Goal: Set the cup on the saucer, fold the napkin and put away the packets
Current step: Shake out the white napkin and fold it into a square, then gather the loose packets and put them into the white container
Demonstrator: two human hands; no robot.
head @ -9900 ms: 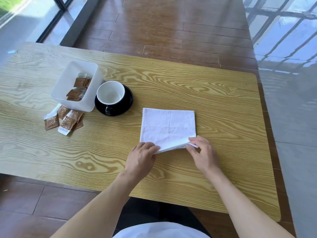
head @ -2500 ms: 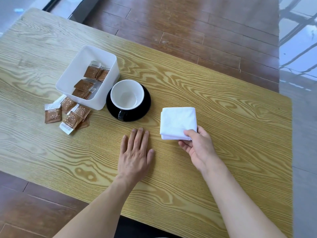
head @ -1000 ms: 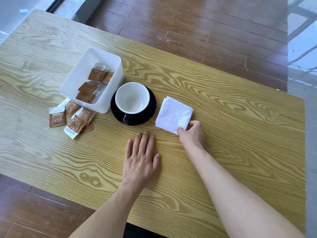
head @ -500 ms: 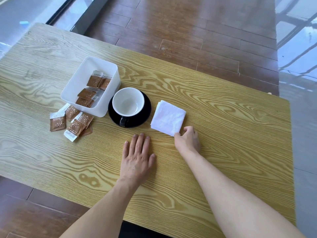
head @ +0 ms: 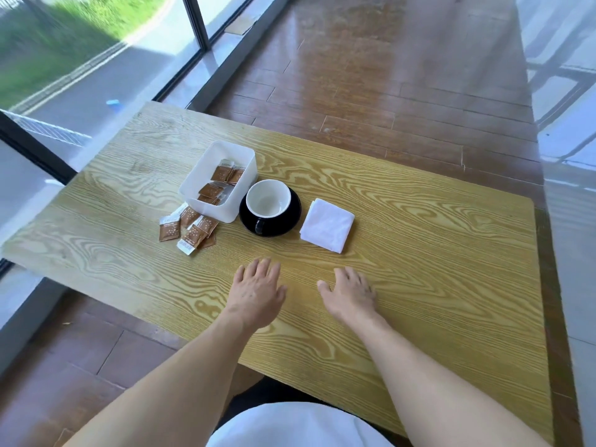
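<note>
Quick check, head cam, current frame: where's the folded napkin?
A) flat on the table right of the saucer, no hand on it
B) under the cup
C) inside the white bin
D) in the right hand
A: the folded napkin lies flat on the table just right of the saucer, while the left hand and right hand rest open on the wood nearer the person, clear of it.

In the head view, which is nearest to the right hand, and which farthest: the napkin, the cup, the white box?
From the right hand:
1. Folded napkin, just beyond it, slightly left.
2. Cup on its saucer, farther left.
3. White box with packets, farthest left.
</note>
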